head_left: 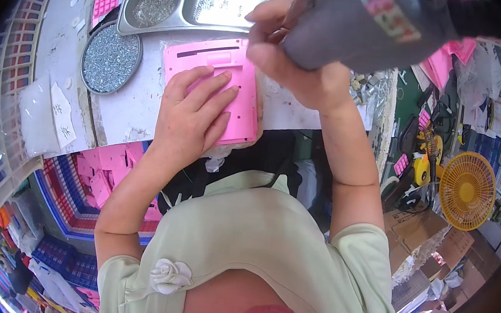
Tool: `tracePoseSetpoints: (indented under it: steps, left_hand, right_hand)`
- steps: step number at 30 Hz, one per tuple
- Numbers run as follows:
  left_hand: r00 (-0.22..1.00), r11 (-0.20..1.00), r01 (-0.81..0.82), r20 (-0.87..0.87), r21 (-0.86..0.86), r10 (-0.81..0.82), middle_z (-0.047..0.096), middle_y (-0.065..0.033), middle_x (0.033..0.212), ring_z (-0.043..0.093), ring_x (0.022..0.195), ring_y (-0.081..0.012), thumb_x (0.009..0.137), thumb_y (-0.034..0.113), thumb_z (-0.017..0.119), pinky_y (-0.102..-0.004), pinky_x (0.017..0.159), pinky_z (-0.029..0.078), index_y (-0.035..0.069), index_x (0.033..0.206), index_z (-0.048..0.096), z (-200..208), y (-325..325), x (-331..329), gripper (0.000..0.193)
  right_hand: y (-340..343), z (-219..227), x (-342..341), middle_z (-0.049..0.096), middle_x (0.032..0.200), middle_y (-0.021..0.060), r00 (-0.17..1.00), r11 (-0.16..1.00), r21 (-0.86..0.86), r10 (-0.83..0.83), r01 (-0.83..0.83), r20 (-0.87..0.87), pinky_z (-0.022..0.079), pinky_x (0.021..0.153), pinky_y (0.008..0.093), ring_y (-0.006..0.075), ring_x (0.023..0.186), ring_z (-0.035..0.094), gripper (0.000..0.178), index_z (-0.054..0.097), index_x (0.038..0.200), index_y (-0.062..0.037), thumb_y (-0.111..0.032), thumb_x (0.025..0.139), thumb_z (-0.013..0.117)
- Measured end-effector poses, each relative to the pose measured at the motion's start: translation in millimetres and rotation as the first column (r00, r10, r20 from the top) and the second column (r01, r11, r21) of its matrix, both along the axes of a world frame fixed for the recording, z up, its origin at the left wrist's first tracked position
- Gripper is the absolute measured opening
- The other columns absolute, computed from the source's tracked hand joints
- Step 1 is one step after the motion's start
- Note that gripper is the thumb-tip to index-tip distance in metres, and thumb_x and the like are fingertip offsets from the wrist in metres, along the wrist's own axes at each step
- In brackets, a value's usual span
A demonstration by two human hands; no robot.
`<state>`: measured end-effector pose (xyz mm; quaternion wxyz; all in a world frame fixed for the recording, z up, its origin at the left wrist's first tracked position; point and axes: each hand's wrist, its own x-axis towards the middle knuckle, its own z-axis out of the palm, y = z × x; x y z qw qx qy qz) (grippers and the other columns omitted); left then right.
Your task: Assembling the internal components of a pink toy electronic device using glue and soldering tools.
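Observation:
A flat pink plastic casing (pixel 245 103) with a long slot and small holes lies at the table's front edge. My left hand (pixel 190 112) rests flat on it, fingers spread. My right hand (pixel 302 82) is curled round a dark grey power tool (pixel 362 42) above the casing's far right corner. The tool's large body, close to the camera, hides part of that hand; its working end cannot be seen. Beyond the casing, a metal compartment tray (pixel 174 26) holds small metal pieces. Left of it, a round dish holds many small silvery screws (pixel 111 59).
Pink parts (pixel 103 171) fill a blue and red crate below the table's left front. A pale lattice basket wall (pixel 8 85) curves along the left. Small metal blocks (pixel 363 86) lie right of the tool. A yellow fan (pixel 468 190) and cardboard (pixel 415 231) stand farther right.

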<state>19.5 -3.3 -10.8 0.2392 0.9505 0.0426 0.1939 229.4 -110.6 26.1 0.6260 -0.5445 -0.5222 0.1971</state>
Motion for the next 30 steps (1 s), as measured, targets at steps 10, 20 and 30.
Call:
tracePoseSetpoints:
  steps: [10,20,30]
  left_hand:
    - [1.0,1.0,0.007,-0.024,-0.005,-0.008,0.065,-0.0088,0.132,0.053,0.128,-0.036,0.075,0.009,0.075,-0.0487,0.107,0.044,0.01,0.122,0.071,1,2,-1,0.048]
    - [1.0,1.0,0.006,-0.025,-0.01,-0.006,0.066,-0.0079,0.132,0.053,0.128,-0.0355,0.075,0.009,0.075,-0.0478,0.107,0.044,0.01,0.122,0.072,-1,3,-3,0.047]
    - [0.999,1.0,0.008,0.036,-0.012,-0.008,0.066,-0.0077,0.128,0.054,0.127,-0.0318,0.078,0.016,0.075,-0.0489,0.105,0.043,0.01,0.118,0.072,-6,2,0,0.04]
  right_hand:
    - [7,-15,-19,0.06,0.072,0.0095,0.99,0.985,0.119,-0.115,0.124,-0.082,0.047,0.05,0.0279,0.014,0.056,0.056,0.028,0.053,0.114,-0.0009,0.0,0.089,0.066]
    - [-5,-12,-23,0.061,0.074,0.0126,0.996,0.995,0.089,-0.04,0.047,-0.08,0.048,0.05,0.0291,0.0157,0.056,0.057,0.03,0.05,0.112,-0.0024,0.006,0.086,0.063]
    - [-49,-16,-58,0.058,0.07,0.0093,0.985,1.0,0.029,0.001,0.004,-0.174,0.044,0.047,0.0289,0.0147,0.054,0.053,0.024,0.049,0.11,-0.0029,-0.004,0.092,0.065]
